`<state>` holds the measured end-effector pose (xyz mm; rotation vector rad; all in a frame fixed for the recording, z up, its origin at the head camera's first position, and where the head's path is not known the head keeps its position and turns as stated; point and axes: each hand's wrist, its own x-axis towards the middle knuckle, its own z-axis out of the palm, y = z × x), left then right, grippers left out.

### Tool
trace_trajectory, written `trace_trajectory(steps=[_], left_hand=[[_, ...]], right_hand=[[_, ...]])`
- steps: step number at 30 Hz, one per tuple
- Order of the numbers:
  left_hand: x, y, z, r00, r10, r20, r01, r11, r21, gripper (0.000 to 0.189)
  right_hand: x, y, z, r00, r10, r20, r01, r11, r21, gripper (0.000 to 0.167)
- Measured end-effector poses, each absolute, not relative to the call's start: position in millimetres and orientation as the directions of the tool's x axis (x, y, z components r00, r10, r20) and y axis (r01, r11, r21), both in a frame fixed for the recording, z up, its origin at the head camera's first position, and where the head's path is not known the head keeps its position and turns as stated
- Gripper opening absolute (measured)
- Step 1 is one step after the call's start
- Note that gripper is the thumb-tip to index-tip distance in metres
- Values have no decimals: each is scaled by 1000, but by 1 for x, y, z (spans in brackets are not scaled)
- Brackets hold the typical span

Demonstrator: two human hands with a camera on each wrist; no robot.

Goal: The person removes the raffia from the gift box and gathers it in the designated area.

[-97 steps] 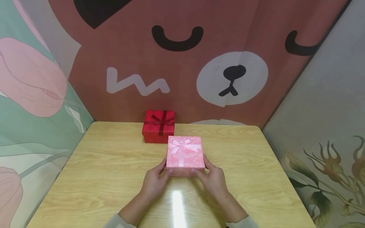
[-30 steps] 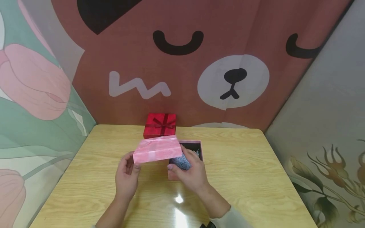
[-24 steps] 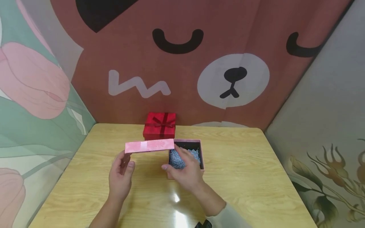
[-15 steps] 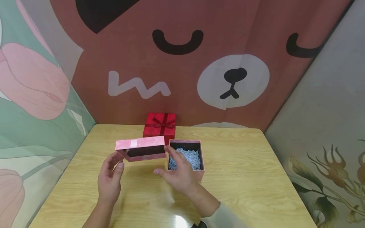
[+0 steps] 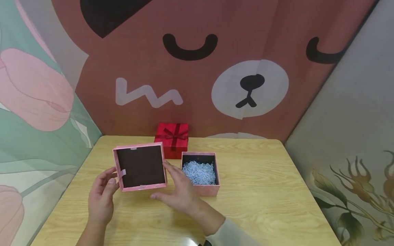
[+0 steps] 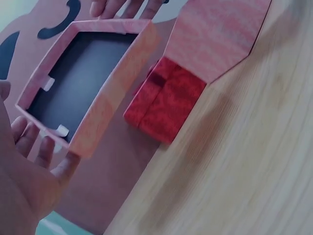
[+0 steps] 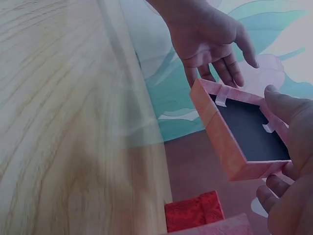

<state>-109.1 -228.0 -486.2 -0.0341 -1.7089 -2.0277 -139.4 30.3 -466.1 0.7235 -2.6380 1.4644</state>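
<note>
"Where is that shallow, pink-patterned, rectangular paperboard lid (image 5: 141,167)?"

"It's hanging above the pale wooden table (image 5: 261,188) between both hands' fingertips, its dark inside showing."

"And the fingers?"

"The left hand (image 5: 101,196) is resting slightly bent fingers against one side wall; the right hand (image 5: 181,194) is touching the opposite wall, its thumb spreading away. Neither seems to be pinching."

"How will it handle?"

"Probably light and stiff, yet dentable and smooth; I'd be holding opposite walls, not pressing the panel."

"Containers?"

"Right of the right fingertips, a pink square box (image 5: 205,190) is standing uncovered, holding pale-blue shredded filler (image 5: 199,172). Beyond those fingertips, a red ribbon-tied gift box (image 5: 176,152) is sitting covered, hiding any contents."
</note>
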Motion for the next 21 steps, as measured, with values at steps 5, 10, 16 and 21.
trace_trajectory(steps=[5, 10, 16, 21], left_hand=[[-107, -244, -491, -916, -294, 272, 310, -89, 947, 38], [-105, -258, -497, -939, -226, 260, 291, -115, 950, 43], [-110, -272, -506, -958, -165, 233, 253, -111, 961, 50], [-118, -282, -514, -975, -139, 173, 182, -58, 982, 60]], right_hand=[[-141, 20, -472, -862, -427, 273, -459, 429, -778, 105], [-145, 9, -479, -836, -463, 293, -499, 422, -757, 107], [-152, -3, -488, -850, -456, 263, -476, 451, -755, 99], [-159, -13, -497, -870, -419, 260, -459, 494, -739, 90]])
